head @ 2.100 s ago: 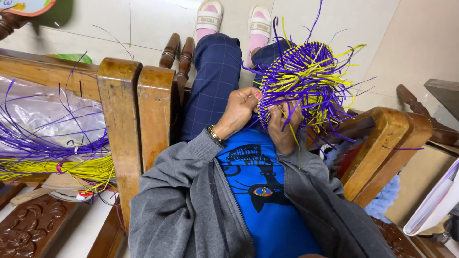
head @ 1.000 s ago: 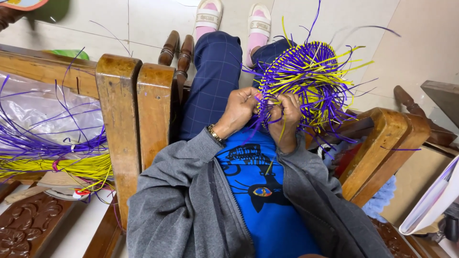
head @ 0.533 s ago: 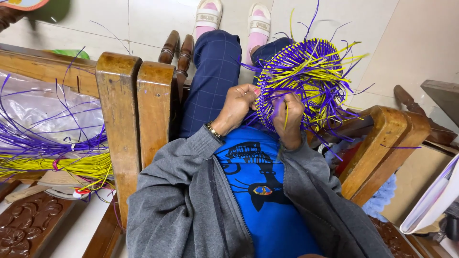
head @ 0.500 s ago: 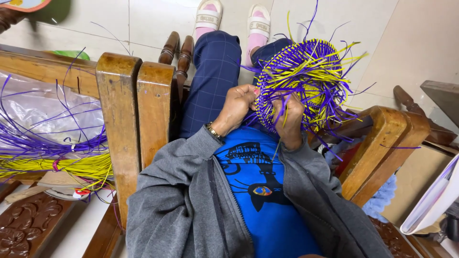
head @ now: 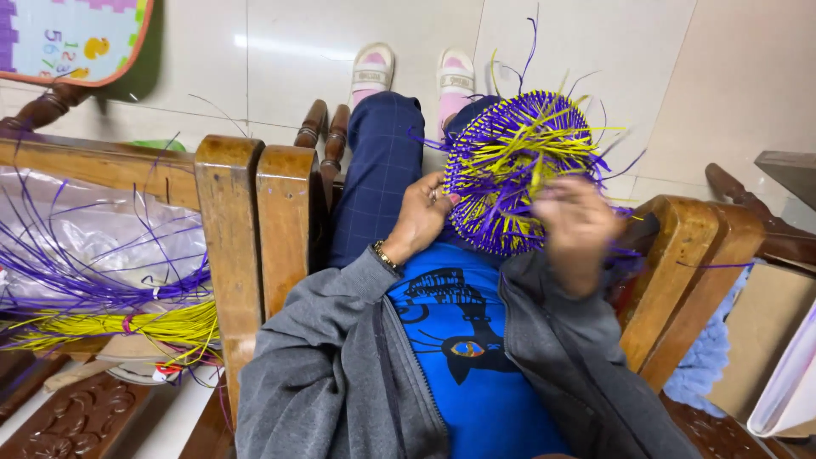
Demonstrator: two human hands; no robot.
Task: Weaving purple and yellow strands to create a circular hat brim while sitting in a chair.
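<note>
Pale floor tiles [head: 357, 25] spread out beyond my feet, and I sit in a wooden chair whose thick armrest [head: 255, 221] stands at my left. On my lap, propped against my knees, is the half-woven basket [head: 510, 170], a round disc of purple and yellow plastic strips with loose ends sticking out all around its rim. My left hand [head: 421, 217] rests on its left edge, fingers curled and pinching the weave there. My right hand [head: 578, 229] is up against the right side of the basket, blurred; I cannot tell whether it has closed on a strip or is only brushing past. Beyond the armrest, on the seat at far left, lies a bundle of spare strips [head: 110, 297], purple above yellow, beside a clear plastic bag [head: 93, 212]. With only one hand steadying it, I judge the basket could twist or slide off my knees if the right pulls hard. The stiff free ends could also spring loose and undo the last passes, or a strip could kink if bent too sharply.
</note>
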